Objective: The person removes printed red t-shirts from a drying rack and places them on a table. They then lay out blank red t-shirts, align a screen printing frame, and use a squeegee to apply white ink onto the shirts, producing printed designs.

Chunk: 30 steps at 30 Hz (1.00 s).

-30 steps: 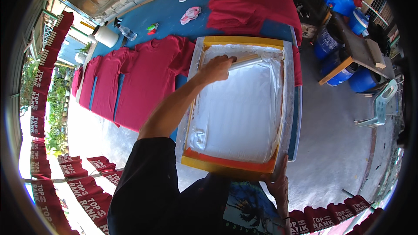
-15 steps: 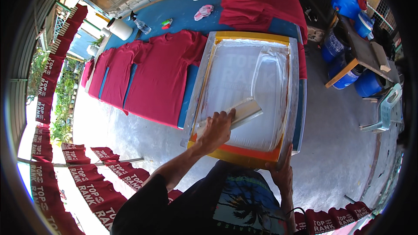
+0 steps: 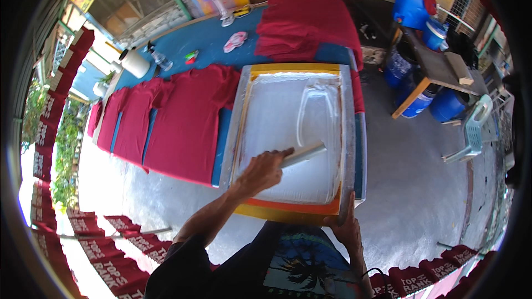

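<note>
Right hand: nearest the wearer's body, touching the lower right corner of a screen frame; one finger lies up along the side rail, but whether the fingers pinch the corner I cannot tell.
Left hand: reaches in from the lower left, its fingers wrapped around a squeegee, the index finger stretched along it.
Squeegee position: slantwise across the lower half of the pale mesh, its free end toward the upper right.
Mesh: held between grey side rails and yellow end rails; a whitish ink streak runs above the squeegee. What lies beneath is hidden.
Step in hand: seemingly a squeegee stroke over the mesh.
Next move calls for: probably even pressure from the left hand, with the frame steadied by the right.
Desk: long and blue, under the frame.
Maroon shirts: laid flat in a row to the left.
Farther back: white jug, spray bottle, pink-and-white cloth, heap of maroon fabric.
</note>
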Motion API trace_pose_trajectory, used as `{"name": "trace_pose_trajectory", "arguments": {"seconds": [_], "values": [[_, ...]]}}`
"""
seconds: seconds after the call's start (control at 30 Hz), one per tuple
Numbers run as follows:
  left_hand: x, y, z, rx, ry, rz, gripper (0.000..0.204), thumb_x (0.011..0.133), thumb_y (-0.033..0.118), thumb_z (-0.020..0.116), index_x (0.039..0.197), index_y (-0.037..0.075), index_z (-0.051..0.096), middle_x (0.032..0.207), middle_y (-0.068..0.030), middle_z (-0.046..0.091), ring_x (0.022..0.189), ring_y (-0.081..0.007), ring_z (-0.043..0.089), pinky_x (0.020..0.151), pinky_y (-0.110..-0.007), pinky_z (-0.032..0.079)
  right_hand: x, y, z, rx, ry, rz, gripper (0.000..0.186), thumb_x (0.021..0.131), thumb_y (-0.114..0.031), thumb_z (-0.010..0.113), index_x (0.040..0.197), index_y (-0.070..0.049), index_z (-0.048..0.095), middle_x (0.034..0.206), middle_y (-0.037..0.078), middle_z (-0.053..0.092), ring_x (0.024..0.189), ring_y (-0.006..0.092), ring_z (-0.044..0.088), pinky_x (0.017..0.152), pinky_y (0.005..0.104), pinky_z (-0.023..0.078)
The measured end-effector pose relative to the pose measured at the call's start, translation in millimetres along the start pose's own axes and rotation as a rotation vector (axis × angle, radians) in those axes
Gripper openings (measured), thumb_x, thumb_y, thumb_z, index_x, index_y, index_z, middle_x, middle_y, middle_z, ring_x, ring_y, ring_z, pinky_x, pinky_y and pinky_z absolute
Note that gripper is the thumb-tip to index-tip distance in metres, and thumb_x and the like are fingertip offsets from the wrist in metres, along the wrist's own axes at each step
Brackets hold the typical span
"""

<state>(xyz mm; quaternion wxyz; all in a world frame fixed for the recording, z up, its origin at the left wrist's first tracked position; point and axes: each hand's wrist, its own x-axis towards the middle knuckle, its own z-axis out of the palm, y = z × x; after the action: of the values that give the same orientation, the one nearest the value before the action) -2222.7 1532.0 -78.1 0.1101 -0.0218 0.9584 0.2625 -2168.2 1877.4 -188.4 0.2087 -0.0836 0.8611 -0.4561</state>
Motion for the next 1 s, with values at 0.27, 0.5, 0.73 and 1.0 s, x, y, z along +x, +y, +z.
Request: {"name": "trace_pose_trajectory", "arguments": {"seconds": [0.27, 0.5, 0.73, 1.0], "values": [[155, -52, -42, 0.148, 0.215, 0.148, 0.063, 0.089, 0.000, 0.066, 0.149, 0.019, 0.064, 0.134, -0.0188, 0.071, 0.124, -0.0386, 0.067, 0.106, -0.050, 0.054, 1, 1, -1, -0.064, -0.004, 0.053, 0.125, 0.086, -0.049, 0.085, 0.172, -0.010, 0.003, 0.114, 0.037, 0.073, 0.106, 0.0566, 0.071, 0.088, 0.0585, 0.060], [276, -69, -48, 0.292, 0.328, 0.320, 0.066, 0.085, 0.000, 0.069, 0.149, 0.018, 0.064, 0.132, -0.0200, 0.073, 0.119, -0.0395, 0.070, 0.107, -0.052, 0.053, 3, -6, -6, -0.044, -0.041, 0.103, 0.127, 0.086, -0.051, 0.085, 0.172, -0.007, 0.002, 0.126, 0.037, 0.070, 0.111, 0.0557, 0.070, 0.090, 0.0572, 0.060], [336, -58, -47, 0.327, 0.172, 0.447, 0.072, 0.078, -0.005, 0.059, 0.145, 0.022, 0.068, 0.116, -0.0207, 0.078, 0.109, -0.0383, 0.075, 0.101, -0.051, 0.058, 4, -4, -5, -0.043, -0.027, 0.047, 0.126, 0.087, -0.051, 0.085, 0.171, -0.003, 0.004, 0.130, 0.038, 0.067, 0.117, 0.0558, 0.067, 0.096, 0.0570, 0.060], [279, -42, -39, 0.397, -0.055, 0.460, 0.070, 0.081, -0.008, 0.059, 0.144, 0.020, 0.067, 0.130, -0.0165, 0.074, 0.115, -0.0369, 0.072, 0.101, -0.050, 0.057, 4, 0, -3, -0.021, -0.023, 0.017, 0.124, 0.089, -0.048, 0.085, 0.171, -0.003, 0.003, 0.137, 0.037, 0.064, 0.119, 0.0555, 0.067, 0.097, 0.0570, 0.060]]}}
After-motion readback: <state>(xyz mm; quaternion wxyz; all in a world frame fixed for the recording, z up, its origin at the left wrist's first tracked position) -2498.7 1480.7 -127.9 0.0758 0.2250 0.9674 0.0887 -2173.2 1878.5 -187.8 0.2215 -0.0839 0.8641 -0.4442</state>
